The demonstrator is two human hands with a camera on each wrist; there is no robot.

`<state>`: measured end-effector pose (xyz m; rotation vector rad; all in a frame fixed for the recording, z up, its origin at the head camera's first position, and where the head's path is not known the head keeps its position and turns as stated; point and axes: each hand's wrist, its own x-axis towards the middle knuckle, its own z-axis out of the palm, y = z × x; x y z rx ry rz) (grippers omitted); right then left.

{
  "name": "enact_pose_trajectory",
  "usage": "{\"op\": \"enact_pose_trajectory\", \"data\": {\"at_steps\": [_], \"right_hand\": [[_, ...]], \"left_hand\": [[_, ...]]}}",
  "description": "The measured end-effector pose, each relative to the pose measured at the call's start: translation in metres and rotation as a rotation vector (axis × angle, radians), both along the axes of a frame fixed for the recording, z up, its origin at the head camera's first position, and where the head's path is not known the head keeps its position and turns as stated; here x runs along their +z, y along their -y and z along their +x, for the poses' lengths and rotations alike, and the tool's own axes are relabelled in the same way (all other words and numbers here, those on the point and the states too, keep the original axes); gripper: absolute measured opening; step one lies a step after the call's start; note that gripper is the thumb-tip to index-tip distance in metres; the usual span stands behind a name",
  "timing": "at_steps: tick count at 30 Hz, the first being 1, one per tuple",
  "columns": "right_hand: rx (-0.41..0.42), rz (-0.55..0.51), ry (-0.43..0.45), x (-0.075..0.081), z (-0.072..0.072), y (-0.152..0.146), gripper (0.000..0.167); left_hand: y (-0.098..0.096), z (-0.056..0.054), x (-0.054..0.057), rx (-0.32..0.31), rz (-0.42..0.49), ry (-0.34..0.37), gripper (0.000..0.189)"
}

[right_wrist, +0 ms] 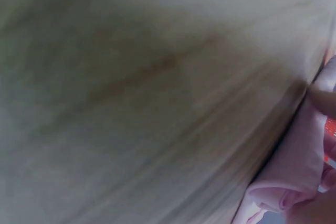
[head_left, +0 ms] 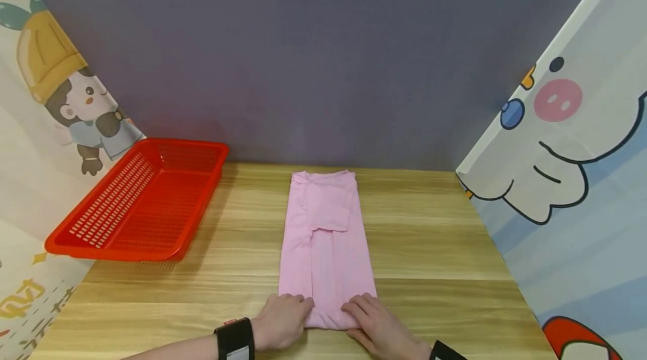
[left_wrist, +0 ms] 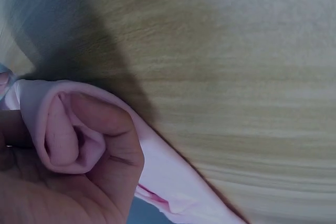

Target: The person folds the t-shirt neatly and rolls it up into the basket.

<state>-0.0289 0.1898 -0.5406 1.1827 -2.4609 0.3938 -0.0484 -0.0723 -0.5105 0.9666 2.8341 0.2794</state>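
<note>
A pink garment (head_left: 323, 259), folded into a long narrow strip, lies on the wooden table with a squared flap near its far end. Its near end is turned over into a roll, whose spiral end (left_wrist: 63, 135) shows in the left wrist view. My left hand (head_left: 283, 320) grips the roll's left end, fingers curled over it. At the right end my right hand (head_left: 379, 326) holds the same roll, fingertips on top and thumb at the near side. In the right wrist view, part of the right hand (right_wrist: 315, 208) is cut off by the frame edge.
A red plastic basket (head_left: 187, 236) with perforated sides stands at the left of the wooden table (head_left: 429, 236). A grey panel (head_left: 323, 57) rises behind the table. Cartoon-printed sheets (head_left: 566, 169) flank both sides.
</note>
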Motion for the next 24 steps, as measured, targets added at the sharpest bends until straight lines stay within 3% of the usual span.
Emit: {"op": "enact_pose_trajectory", "data": {"at_steps": [4,6,9,12,15,20,24], "right_hand": [[0.017,-0.007,-0.038,-0.004,-0.002,0.001,0.025],[0.028,-0.045,-0.024,-0.006,-0.003,0.001,0.018],[0.041,-0.124,0.037,-0.008,-0.006,0.002,0.011],[0.062,-0.202,0.124,-0.006,-0.009,0.003,0.008],[0.084,-0.246,0.213,-0.003,-0.013,0.003,0.010],[0.085,-0.269,0.379,-0.001,-0.018,0.003,0.015],[0.068,-0.274,0.477,0.002,-0.022,0.002,0.017]], "left_hand": [[0.001,-0.001,-0.002,-0.005,0.017,0.014,0.007],[0.003,-0.001,-0.005,-0.031,0.006,-0.039,0.004],[0.006,0.003,-0.010,-0.104,-0.026,-0.217,0.006],[0.008,0.006,-0.016,-0.181,-0.051,-0.462,0.017],[0.009,0.007,-0.021,-0.229,-0.063,-0.636,0.032],[0.009,0.005,-0.032,-0.250,-0.090,-0.795,0.038],[0.008,0.004,-0.036,-0.239,-0.081,-0.847,0.030]]}}
